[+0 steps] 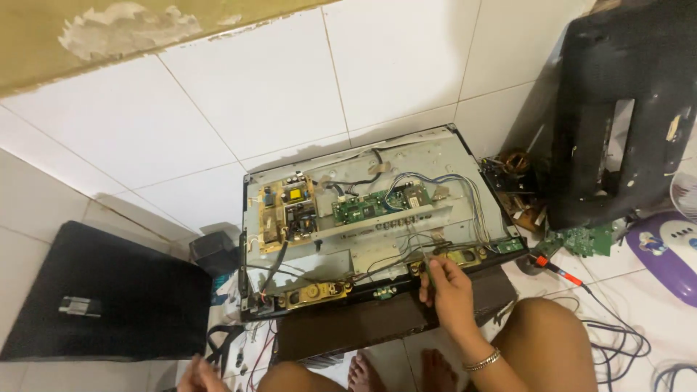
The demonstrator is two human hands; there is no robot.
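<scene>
An opened flat screen set [435,156] lies back side up on the tiled floor, its metal chassis bare. On it sit a tan power board [287,210], a green main board [370,205] and bundles of wires. My right hand [444,284], with a bracelet at the wrist, rests at the set's near edge beside a gold-coloured speaker [465,255]. Its fingers are closed on a thin tool or wire; I cannot tell which. My left hand [194,376] shows only partly at the bottom edge, fingers spread, holding nothing that I can see.
A black back cover [102,297] lies at the left. A dark upright casing [624,109] leans at the right, with loose circuit boards and a coil [519,163] below it. An orange-handled tool [557,268] and cables lie right of my knee. A white and purple appliance [668,250] is at far right.
</scene>
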